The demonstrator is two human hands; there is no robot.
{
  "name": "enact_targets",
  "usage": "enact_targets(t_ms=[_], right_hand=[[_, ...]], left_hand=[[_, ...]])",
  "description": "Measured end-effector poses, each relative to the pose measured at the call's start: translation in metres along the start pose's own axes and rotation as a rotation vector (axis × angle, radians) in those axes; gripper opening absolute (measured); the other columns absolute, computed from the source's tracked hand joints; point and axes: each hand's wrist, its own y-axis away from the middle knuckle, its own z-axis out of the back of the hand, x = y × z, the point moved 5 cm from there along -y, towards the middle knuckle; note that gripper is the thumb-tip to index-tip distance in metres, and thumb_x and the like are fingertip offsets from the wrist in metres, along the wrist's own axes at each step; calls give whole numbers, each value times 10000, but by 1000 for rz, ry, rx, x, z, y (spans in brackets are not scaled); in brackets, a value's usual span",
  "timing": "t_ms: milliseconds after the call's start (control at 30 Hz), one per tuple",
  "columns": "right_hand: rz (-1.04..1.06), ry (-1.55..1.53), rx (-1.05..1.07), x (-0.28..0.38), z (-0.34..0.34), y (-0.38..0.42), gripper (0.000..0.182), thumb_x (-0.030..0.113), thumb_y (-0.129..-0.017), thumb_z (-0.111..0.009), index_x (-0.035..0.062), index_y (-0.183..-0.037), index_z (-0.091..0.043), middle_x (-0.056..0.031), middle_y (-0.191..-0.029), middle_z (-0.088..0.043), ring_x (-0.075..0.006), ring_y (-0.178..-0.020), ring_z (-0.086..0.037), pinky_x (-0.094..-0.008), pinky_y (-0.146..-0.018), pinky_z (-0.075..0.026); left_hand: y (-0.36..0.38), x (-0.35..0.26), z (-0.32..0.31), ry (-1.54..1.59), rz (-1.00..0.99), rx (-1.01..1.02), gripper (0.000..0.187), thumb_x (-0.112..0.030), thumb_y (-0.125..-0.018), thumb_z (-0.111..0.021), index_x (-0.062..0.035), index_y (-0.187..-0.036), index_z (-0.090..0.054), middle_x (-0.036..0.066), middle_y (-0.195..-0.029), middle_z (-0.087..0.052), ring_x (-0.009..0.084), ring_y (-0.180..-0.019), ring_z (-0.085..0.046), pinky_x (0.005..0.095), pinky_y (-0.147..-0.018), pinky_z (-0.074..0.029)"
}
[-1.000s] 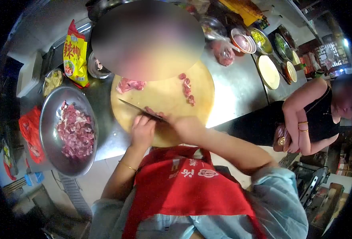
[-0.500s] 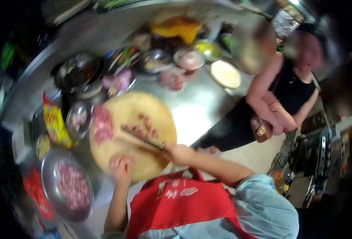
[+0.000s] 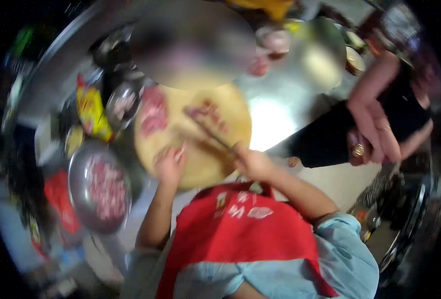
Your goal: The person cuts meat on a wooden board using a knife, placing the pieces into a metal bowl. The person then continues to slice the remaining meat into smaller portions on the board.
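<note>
My right hand (image 3: 253, 162) grips the handle of a knife (image 3: 210, 130), whose blade lies across the round wooden board (image 3: 238, 107) beside small pieces of dark red meat (image 3: 221, 122). On the board's near left part, my left hand (image 3: 170, 162) is curled with its fingers drawn together; blur hides what is between them. A larger slab of pink meat (image 3: 153, 110) rests at the board's left edge, above my left hand. The two hands are apart.
A metal bowl of cut meat (image 3: 73, 184) stands left, near a red bag (image 3: 61, 199). Beyond are a yellow packet (image 3: 93, 110) and a small bowl (image 3: 115, 107). At right, a person with folded arms (image 3: 372, 117) is beside the metal table (image 3: 275, 107).
The view has shifted, so the board, bowls and both hands appear higher and farther right. The knife is still in my right hand over the board, and my left hand remains curled.
</note>
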Motion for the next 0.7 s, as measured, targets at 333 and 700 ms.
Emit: enact_targets(t_ms=[333, 700], right_hand=[[298, 229, 62, 59, 14, 3, 243, 158, -828, -577, 64, -1000, -433, -188, -733, -611, -400, -687, -619, -496, -606, -483], [417, 362, 102, 93, -36, -93, 264, 123, -829, -534, 27, -1065, -465, -207, -746, -634, -385, -719, -650, -483, -615, -508]], left_hand=[[16, -4, 18, -72, 68, -74, 177, -184, -718, -688, -119, -874, -638, 51, -851, -615, 272, -840, -581, 402, -782, -404], [11, -5, 15, -3, 73, -98, 182, -147, -697, -682, -126, -877, -672, 52, -895, -636, 262, -869, -586, 384, -825, -404]])
